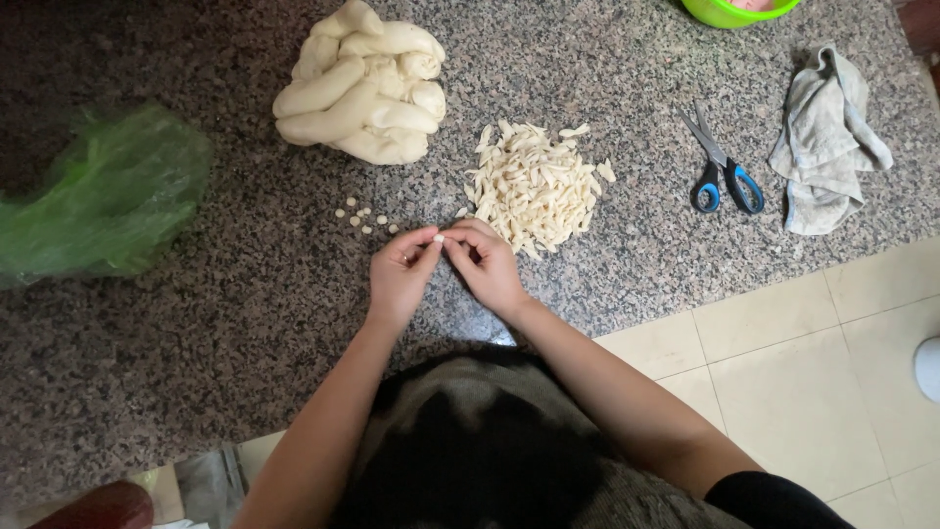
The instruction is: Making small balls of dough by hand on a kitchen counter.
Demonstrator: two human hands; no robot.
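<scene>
My left hand (401,272) and my right hand (487,264) meet over the speckled granite counter (196,323), fingertips pinched together on a tiny piece of dough (439,238). Just beyond my right hand lies a pile of small cut dough strips (534,186). Several little dough pellets (362,217) are scattered to the left of my left hand. A big lump of dough rolled into thick ropes (360,88) rests farther back.
A crumpled green plastic bag (98,196) sits at the left. Blue-handled scissors (723,167) and a grey cloth (827,137) lie at the right. A green bowl (734,10) is at the top edge. Tiled floor (803,392) lies lower right.
</scene>
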